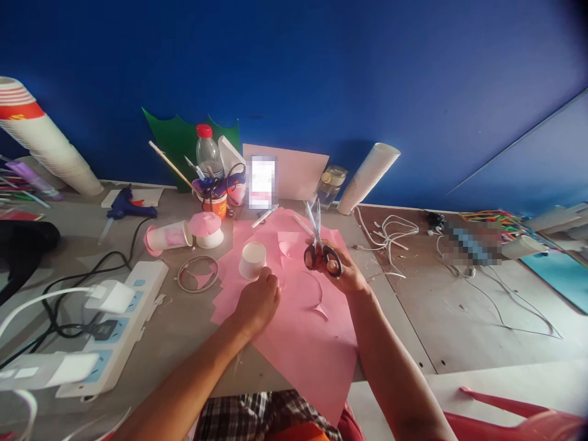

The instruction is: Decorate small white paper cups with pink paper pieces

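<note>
Quick look at this bench: the right hand point(339, 273) has a pair of black-handled scissors point(315, 237) up off the table, fingers hooked through the loops, blades pointing up and barely parted. The left hand point(258, 299) is curled on a big pink paper sheet point(298, 361), right beside an upturned white paper cup point(252, 260). Can't really tell if the fingers are touching the cup or pinching anything.

Main risks, as I see it: thin paper can tear or crease if the blades twist or the sheet slides, and the cup could roll away if it gets knocked. Those scissors are also working close to the other hand, so one careless snip could nick a finger. The black cord and the white power strip point(114, 324) on the left could snag an elbow, dragging the blue hot glue gun point(124, 205) along with them.

As for labels, no luck. The card by the back wall point(261, 182) is pixelated, and there's no readable brand on the plastic bottle point(207, 153) with the red cap.
</note>
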The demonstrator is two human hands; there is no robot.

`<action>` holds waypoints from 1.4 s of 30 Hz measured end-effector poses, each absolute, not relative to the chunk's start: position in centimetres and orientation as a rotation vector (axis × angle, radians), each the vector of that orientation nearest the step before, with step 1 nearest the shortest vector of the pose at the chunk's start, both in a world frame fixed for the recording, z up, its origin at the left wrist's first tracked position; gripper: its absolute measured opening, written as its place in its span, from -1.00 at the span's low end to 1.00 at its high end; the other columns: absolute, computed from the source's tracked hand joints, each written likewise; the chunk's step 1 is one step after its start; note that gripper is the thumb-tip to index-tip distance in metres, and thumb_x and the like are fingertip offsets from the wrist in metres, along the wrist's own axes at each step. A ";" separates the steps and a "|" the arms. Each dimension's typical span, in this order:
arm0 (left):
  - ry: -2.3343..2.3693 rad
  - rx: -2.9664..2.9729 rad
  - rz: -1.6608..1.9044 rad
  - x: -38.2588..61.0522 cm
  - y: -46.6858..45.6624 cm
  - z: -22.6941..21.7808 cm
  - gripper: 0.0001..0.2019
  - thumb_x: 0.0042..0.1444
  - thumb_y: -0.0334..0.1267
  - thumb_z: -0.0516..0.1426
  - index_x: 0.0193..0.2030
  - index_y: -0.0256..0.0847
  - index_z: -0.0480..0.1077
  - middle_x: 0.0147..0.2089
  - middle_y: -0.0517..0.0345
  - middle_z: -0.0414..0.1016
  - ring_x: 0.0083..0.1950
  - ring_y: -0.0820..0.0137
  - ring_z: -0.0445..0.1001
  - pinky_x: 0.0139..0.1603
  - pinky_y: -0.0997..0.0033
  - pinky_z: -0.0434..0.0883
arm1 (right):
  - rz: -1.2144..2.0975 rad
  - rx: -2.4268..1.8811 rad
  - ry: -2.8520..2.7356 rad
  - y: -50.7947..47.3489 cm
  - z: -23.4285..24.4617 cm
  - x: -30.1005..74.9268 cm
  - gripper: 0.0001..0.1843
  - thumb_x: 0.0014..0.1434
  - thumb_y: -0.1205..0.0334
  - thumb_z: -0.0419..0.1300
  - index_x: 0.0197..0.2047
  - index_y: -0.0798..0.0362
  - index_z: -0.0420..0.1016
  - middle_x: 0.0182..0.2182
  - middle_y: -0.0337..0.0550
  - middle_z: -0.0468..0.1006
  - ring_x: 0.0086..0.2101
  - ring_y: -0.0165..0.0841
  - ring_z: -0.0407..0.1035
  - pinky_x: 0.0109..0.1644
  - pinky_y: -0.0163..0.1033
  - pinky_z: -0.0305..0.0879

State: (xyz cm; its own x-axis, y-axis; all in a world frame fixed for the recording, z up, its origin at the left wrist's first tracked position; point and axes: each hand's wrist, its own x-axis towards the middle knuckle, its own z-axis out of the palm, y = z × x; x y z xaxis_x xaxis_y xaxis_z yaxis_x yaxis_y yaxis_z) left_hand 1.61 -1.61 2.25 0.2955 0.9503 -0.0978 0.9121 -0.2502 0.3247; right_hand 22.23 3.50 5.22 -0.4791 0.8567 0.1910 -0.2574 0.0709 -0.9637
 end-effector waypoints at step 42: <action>1.201 1.040 0.901 -0.1 -0.2 3.1 -0.80 -0.07 -0.25 0.11 -0.55 -0.16 0.13 -0.66 0.33 0.11 -0.43 0.41 0.37 -0.56 0.56 0.02 | 1.900 -0.753 -1.648 4.2 4.8 24.0 -0.55 0.04 0.14 0.33 -0.04 0.16 0.41 -0.41 -0.11 0.47 -0.45 -0.44 0.32 -0.52 -0.39 0.10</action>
